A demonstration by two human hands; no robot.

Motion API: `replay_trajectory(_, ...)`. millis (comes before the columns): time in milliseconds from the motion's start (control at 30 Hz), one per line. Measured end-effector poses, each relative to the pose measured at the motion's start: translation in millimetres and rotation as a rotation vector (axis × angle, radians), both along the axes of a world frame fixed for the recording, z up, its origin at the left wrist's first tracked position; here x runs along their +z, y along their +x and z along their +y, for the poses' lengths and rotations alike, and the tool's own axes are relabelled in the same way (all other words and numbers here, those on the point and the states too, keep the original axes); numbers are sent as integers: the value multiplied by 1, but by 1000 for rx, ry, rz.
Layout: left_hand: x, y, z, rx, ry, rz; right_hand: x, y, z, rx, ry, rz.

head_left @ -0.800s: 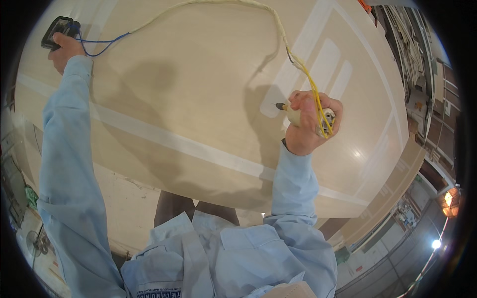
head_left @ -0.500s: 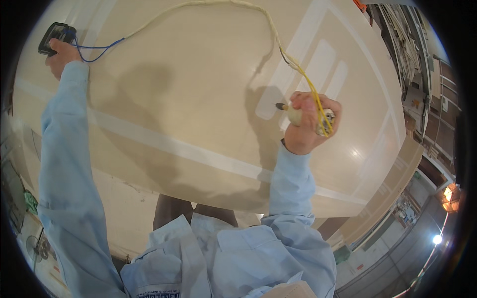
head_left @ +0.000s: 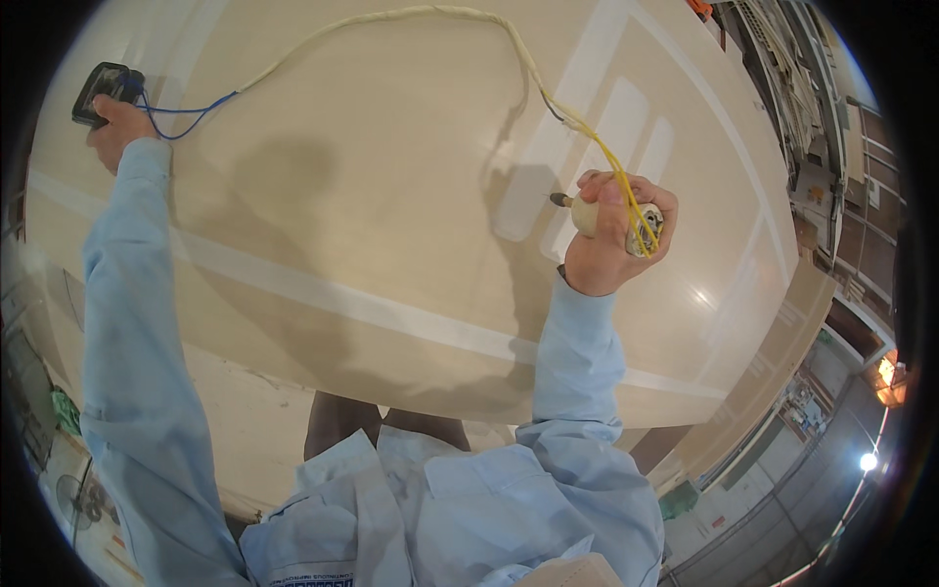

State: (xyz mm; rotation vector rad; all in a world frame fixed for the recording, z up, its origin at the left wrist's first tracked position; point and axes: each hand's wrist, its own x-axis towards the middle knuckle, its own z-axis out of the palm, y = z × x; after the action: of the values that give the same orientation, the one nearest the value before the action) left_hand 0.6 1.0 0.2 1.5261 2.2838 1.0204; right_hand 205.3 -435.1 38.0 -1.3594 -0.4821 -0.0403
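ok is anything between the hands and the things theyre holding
Nothing visible: the left hand directly grips the black device, and the right hand wraps around the cream tool. The yellow wires cross over the right hand, on the camera side.

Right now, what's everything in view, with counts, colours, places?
device: one, black, in left hand
thin wires: two visible, blue, device to cable
cable: one, cream, across top
yellow wires: multiple, yellow, over right hand
rounded object: one, cream, dark-tipped, in right hand
board: one, tan with pale strips, centre
lights: two, white and orange, right edge
fan: one, grey, lower left
clutter: uncountable, mixed, upper right
sleeves: two, light blue, left and right
hands: two, bare, left and right
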Motion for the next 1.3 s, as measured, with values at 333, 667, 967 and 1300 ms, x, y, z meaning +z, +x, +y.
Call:
replay_trajectory(333, -2, 1, 1, -7, -3, -29, -5, 3, 21, -20, -243, 18)
replay_trajectory(667, 0, 3, -1, 12, -16, 23, -3, 32, 22, -24, -68, 76)
replay_trajectory(967, 1, 4, -3, 2, -6, -2, 4, 35, 20, -64, -5, 60)
replay_trajectory(1300, 1, 4, -1, -11, -7, -14, -6, 38, 37, -29, -148, 71)
